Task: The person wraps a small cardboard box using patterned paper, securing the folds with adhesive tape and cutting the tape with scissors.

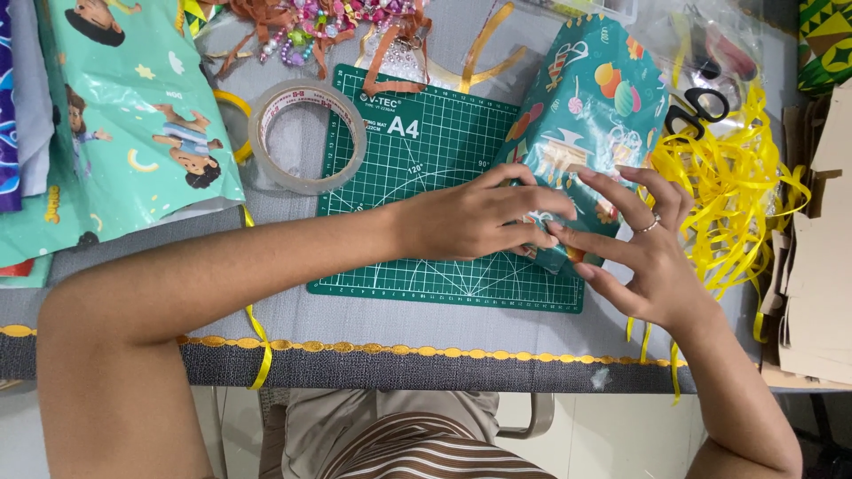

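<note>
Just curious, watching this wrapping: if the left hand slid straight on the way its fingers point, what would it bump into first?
The left hand points right across the green cutting mat. It already rests on the wrapped parcel, so it would first meet the right hand, whose fingers nearly touch it. Beyond lies yellow ribbon.

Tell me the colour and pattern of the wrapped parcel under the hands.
Teal wrapped parcel printed with colourful sweets and treats; the head view shows it.
</note>
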